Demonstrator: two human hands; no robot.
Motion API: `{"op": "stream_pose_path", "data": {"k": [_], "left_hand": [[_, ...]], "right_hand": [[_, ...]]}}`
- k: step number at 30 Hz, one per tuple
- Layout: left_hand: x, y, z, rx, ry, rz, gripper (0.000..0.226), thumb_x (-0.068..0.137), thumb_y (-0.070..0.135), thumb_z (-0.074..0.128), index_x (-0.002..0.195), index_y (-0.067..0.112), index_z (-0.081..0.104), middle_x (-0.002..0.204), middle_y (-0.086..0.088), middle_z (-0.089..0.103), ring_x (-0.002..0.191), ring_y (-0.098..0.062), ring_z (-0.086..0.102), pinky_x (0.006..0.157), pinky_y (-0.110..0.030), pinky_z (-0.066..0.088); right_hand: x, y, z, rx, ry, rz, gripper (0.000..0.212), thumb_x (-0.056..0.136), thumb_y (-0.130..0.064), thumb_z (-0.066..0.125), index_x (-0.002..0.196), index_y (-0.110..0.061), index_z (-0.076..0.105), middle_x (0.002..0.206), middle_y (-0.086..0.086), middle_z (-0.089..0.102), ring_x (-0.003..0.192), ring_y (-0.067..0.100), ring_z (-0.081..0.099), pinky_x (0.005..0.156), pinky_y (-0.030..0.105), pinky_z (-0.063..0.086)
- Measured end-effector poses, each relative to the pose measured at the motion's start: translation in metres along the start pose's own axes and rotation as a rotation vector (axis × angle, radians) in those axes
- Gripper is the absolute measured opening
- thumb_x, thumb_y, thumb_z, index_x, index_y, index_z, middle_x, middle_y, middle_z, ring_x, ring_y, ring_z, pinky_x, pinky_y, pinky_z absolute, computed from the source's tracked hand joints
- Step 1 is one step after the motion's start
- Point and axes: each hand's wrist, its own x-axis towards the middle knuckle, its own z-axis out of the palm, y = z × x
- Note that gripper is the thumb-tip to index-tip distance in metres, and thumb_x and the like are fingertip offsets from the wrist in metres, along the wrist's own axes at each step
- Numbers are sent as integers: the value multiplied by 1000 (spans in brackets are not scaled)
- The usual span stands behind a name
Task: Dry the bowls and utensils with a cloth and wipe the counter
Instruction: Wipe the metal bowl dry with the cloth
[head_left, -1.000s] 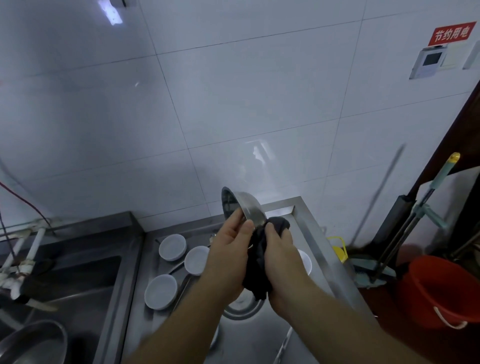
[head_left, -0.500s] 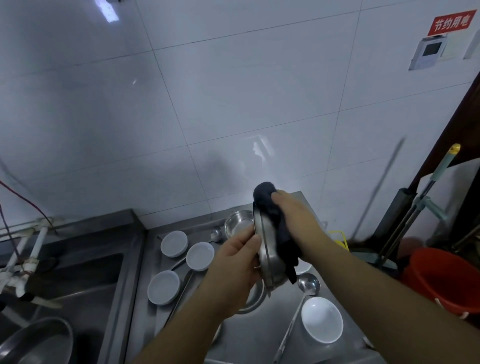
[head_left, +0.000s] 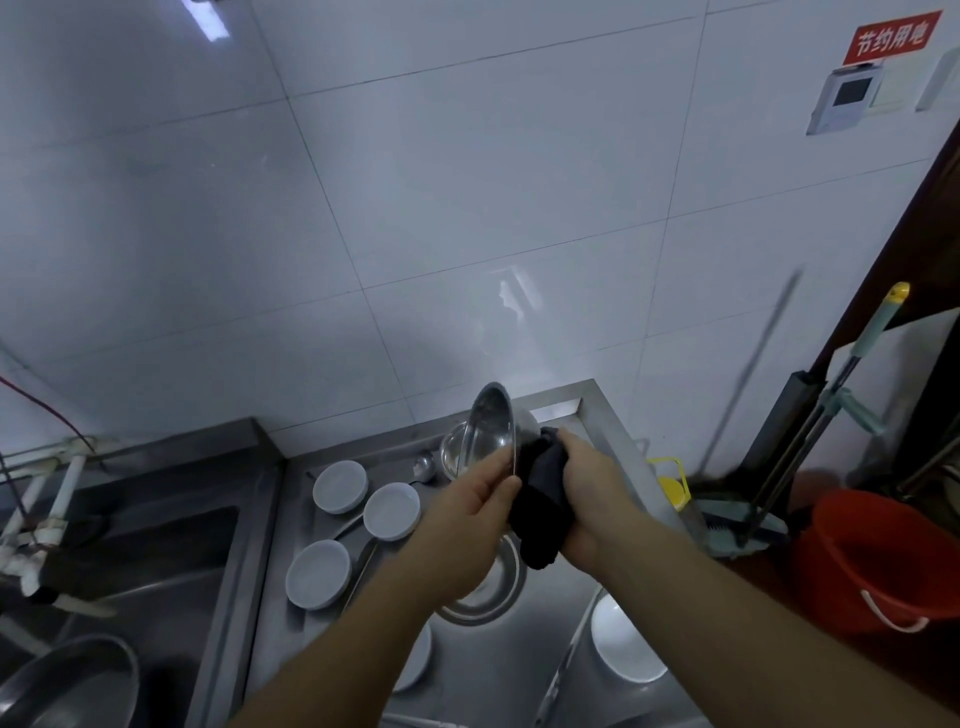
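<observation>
My left hand (head_left: 470, 501) grips the rim of a steel bowl (head_left: 491, 428), held on edge above the steel counter (head_left: 524, 670). My right hand (head_left: 587, 480) holds a dark cloth (head_left: 540, 512) against the bowl's outer side; the cloth hangs down below my fingers. On the counter under my arms lie three white bowls (head_left: 340, 487) at the left, another white bowl (head_left: 626, 649) at the right, and a steel bowl (head_left: 488, 592) partly hidden by my left wrist. A ladle (head_left: 423, 466) and another steel bowl (head_left: 453, 453) sit near the back wall.
A sink (head_left: 130, 571) with white taps and a steel basin (head_left: 62, 686) lies left of the counter. To the right stand a yellow-capped bottle (head_left: 672, 488), mops, a dustpan and a red bucket (head_left: 878, 561). White tiled wall is behind.
The bowl has turned, its inside now showing towards the left. My right hand with the cloth has come down from the bowl's top edge to its lower right side.
</observation>
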Motion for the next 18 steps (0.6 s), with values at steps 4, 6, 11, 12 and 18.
{"op": "stream_pose_path", "data": {"k": [4, 6, 11, 12, 18], "left_hand": [[-6, -5, 12, 258, -138, 23, 35, 108, 29, 43, 129, 48, 61, 108, 12, 75, 93, -6, 69, 80, -14, 53], [-6, -5, 18, 358, -210, 15, 31, 108, 32, 42, 129, 48, 59, 107, 14, 73, 90, -5, 68, 77, -17, 53], [5, -5, 36, 495, -334, -9, 35, 111, 30, 43, 138, 51, 52, 113, 13, 73, 95, -5, 68, 87, -28, 57], [7, -4, 42, 514, -346, -8, 39, 111, 30, 42, 142, 52, 50, 118, 13, 73, 99, -3, 67, 86, -22, 54], [23, 0, 79, 679, -338, 24, 50, 113, 29, 39, 159, 49, 34, 130, 5, 71, 102, -12, 66, 85, -23, 51]], "right_hand": [[11, -17, -18, -9, 12, -40, 45, 97, -46, 66, 98, -1, 73, 88, 17, 78, 77, 33, 77, 68, 43, 65], [12, -21, -29, -59, -4, -50, 61, 83, -53, 82, 113, 0, 75, 105, 24, 78, 95, 41, 77, 84, 52, 64], [15, -20, -63, -196, 103, -144, 60, 65, -24, 86, 114, 5, 70, 83, 22, 70, 69, 34, 73, 63, 42, 61], [16, -21, -70, -194, 120, -161, 56, 66, -22, 85, 113, 4, 69, 86, 23, 70, 71, 35, 73, 65, 44, 63], [19, -38, -106, -194, 191, -207, 31, 87, -6, 77, 118, -4, 69, 109, 36, 70, 86, 41, 70, 80, 55, 61]]}}
